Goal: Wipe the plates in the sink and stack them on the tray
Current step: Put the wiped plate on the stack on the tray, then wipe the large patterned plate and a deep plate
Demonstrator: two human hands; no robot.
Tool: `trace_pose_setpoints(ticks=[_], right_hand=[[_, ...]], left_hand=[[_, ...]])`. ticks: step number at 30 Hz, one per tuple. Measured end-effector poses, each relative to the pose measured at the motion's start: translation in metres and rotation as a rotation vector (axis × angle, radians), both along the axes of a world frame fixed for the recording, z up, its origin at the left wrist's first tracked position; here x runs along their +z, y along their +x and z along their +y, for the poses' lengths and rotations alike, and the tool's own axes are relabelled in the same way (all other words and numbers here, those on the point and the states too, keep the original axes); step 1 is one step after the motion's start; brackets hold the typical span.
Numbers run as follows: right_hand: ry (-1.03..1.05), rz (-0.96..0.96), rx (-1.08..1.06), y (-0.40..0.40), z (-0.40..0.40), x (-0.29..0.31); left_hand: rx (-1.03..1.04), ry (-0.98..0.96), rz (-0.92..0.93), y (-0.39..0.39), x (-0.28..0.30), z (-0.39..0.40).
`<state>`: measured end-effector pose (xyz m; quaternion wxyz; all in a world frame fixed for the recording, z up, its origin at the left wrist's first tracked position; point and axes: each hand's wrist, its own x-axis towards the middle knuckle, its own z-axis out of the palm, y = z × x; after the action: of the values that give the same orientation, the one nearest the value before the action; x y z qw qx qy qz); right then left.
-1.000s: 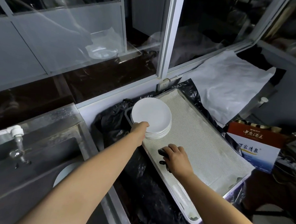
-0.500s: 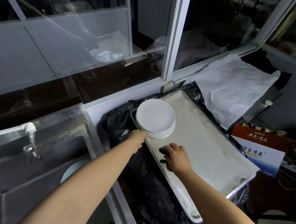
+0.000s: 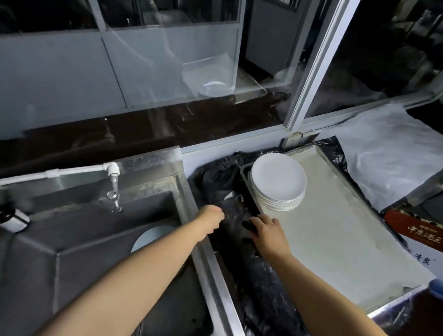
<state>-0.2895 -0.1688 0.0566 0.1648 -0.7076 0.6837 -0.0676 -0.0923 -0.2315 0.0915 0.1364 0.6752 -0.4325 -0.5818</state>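
With the stack of round white plates point(image 3: 277, 183) sitting on the grey rectangular metal tray point(image 3: 341, 244), the empty, loosely curled left hand point(image 3: 209, 219) is hovering between tray and steel sink point(image 3: 104, 251) — another pale plate point(image 3: 148, 237) is waiting in there to be fetched — while the right hand point(image 3: 268, 232) is gripping something dark at the tray's near edge.

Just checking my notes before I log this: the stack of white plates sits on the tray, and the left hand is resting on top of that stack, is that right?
Not quite. The stack of white plates does sit on the tray, but the head view shows the left hand apart from it, over the black plastic by the sink's edge.
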Motion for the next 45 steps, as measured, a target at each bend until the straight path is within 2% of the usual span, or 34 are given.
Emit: trace_pose_setpoints(ticks=[3,13,20,26,32,37,41,45], right_hand=[[-0.013,0.046,0.057,0.049,0.000,-0.001],[0.070,-0.042,0.251,0.242,0.030,-0.013],[0.175,-0.029,0.293,0.335,0.061,-0.040],[0.265,-0.038,0.295,0.363,0.082,-0.082],[0.364,-0.057,0.354,0.377,0.091,-0.162],[0.397,-0.106,0.408,0.389,0.110,-0.232],[0.429,-0.125,0.441,0.395,0.125,-0.270],[0.453,-0.150,0.420,0.399,0.135,-0.294]], left_hand=[[-0.010,-0.014,-0.025,0.055,-0.001,0.020],[0.082,-0.058,-0.165,0.283,-0.030,0.088],[0.113,-0.011,-0.238,0.402,-0.100,0.119],[0.036,-0.027,-0.378,0.423,-0.130,0.148],[0.073,0.015,-0.453,0.446,-0.226,0.198],[0.028,0.181,-0.515,0.445,-0.297,0.245],[0.137,0.249,-0.494,0.436,-0.344,0.262],[0.378,0.260,-0.467,0.426,-0.372,0.268]])
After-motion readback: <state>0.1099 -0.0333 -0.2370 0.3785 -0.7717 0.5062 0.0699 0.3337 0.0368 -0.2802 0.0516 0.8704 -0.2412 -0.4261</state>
